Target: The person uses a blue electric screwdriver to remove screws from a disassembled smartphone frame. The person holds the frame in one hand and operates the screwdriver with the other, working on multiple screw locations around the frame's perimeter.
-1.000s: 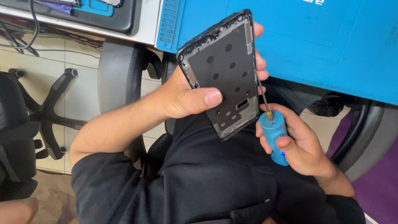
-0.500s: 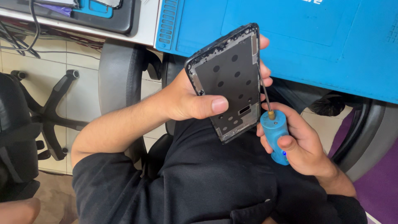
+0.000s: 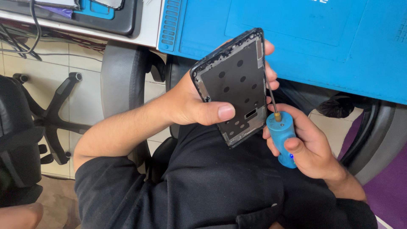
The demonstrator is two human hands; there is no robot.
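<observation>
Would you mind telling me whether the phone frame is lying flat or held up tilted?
Tilted and held up: the left hand grips the phone frame above the lap, its top corner leaning toward the blue mat.

Setting: small electronics repair workshop. Evidence: blue repair mat [image 3: 296, 38] on white desk [image 3: 146, 29], cables [image 3: 25, 25] at desk edge, black office chairs [image 3: 25, 140] on tiled floor [image 3: 85, 97].

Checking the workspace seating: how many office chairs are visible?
3: a black chair at far left, the chair behind the left forearm, and one at right. Others may be out of frame.
</observation>
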